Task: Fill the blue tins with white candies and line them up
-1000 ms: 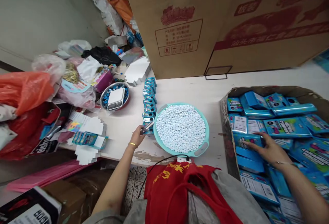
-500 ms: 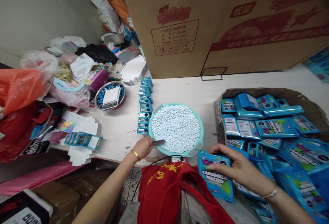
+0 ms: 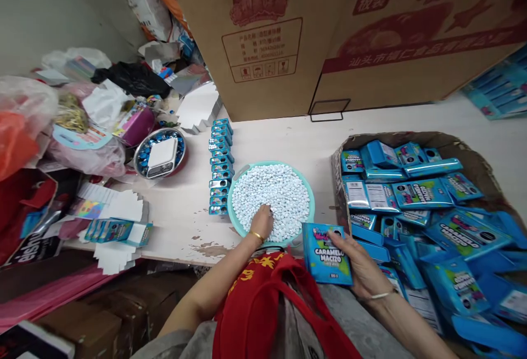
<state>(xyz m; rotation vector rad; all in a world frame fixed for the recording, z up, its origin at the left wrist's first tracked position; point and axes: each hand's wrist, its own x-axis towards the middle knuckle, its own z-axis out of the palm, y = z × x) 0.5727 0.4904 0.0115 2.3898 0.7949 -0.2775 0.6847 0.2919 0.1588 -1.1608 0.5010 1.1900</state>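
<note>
We record two large brown corrugated cartons [image 3: 263,35] with red print, standing at the far edge of a worn white-painted tabletop [image 3: 284,139], its paint flaking near our side. To the right sits a shallow brown cardboard tray [image 3: 453,138] heaped with glossy blue packets [image 3: 420,194]. Left of the table lie crumpled plastic bags [image 3: 86,156], red, pink and clear. Centre-table, a round teal plastic basin [image 3: 312,205] is nearly full of small pale blue-white candies [image 3: 284,194]. A round steel bowl [image 3: 142,167] holds blue-wrapped pieces and a white box [image 3: 162,157]. Between bowl and basin runs a line of small blue tins [image 3: 219,167], the nearest just beside the basin.

Our left hand [image 3: 261,223] is pushed into the candies at the basin's near edge, fingers bunched downward; we cannot tell whether it holds any. Our right hand [image 3: 358,260] is clamped on a blue CARAMELO MACIZO packet [image 3: 325,254], held upright just right of the basin, fingers across its face. A gold bangle [image 3: 257,235] circles our left wrist
</note>
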